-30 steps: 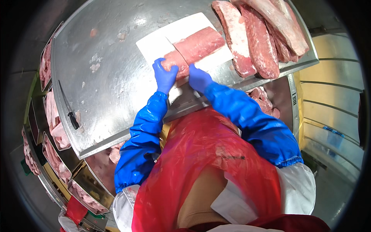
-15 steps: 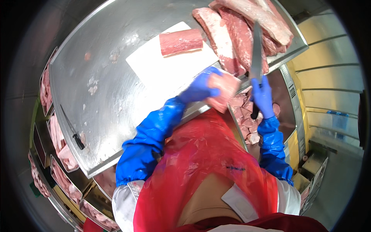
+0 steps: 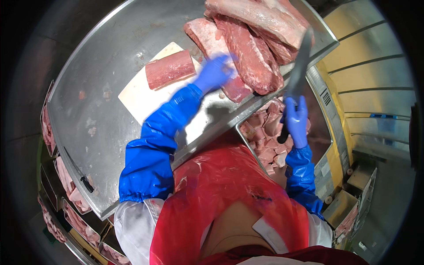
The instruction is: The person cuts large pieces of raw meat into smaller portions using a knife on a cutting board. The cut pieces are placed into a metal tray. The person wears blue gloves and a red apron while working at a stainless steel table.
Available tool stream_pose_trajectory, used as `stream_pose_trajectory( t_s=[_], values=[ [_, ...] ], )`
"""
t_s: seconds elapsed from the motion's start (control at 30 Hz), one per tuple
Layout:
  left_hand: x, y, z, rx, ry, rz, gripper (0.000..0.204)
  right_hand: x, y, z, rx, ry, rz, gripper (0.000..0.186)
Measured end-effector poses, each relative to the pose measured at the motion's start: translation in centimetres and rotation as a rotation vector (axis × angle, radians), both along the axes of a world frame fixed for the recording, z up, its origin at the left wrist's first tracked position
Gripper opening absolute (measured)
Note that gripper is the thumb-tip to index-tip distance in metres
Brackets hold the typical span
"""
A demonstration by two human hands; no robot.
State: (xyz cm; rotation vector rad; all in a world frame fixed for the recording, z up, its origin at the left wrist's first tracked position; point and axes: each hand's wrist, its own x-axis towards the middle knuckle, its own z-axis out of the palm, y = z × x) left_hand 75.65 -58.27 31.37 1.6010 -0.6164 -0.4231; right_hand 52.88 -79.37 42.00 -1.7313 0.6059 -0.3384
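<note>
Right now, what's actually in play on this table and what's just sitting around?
In play: left hand over the raw meat slabs; right hand gripping the knife; meat piece on the white cutting board.
Sitting around: spare knife; bin of offcuts.

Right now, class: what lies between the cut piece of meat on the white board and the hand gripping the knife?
In the head view, between the cut piece and the right hand lie the blurred left hand, large meat slabs and the steel table's edge.

left hand (image 3: 214, 73) blurred, over big meat slabs (image 3: 247, 57) on table (image 3: 110, 53) | cut piece (image 3: 171, 74) on white board (image 3: 141, 95) just left of it | right hand (image 3: 295, 120) grips knife (image 3: 300, 66), blade up, above tray of meat chunks (image 3: 265, 137)
</note>
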Motion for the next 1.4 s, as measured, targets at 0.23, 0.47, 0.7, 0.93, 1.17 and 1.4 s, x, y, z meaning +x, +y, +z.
stream_pose_trajectory(
  t_s=[0.23,0.47,0.7,0.93,1.17,1.4],
  values=[
    [6.9,12.8,0.9,1.282,-0.383,0.101,0.062,6.8,6.3,-5.8,0.15,0.205,0.463,0.021],
    [-12.5,35.6,0.7,1.339,0.158,0.718,0.055,8.2,11.1,-10.2,0.22,0.255,0.774,0.019],
    [-39.3,51.7,-1.2,1.577,0.338,1.282,0.06,8.6,21.5,-9.5,0.179,0.389,1.083,0.02],
    [-57.2,50.1,-7.2,0.947,0.388,2.082,0.046,8.0,27.3,-8.2,0.112,0.38,1.106,0.024],
    [-33.4,37.7,-1.9,-0.021,0.284,1.334,0.024,11.2,20.6,-9.0,-0.11,0.286,0.901,0.027],
    [-17.2,18.9,0.5,-0.21,0.76,0.232,0.038,27.7,-5.2,1.7,-0.755,-0.145,0.45,0.027]
  ],
)
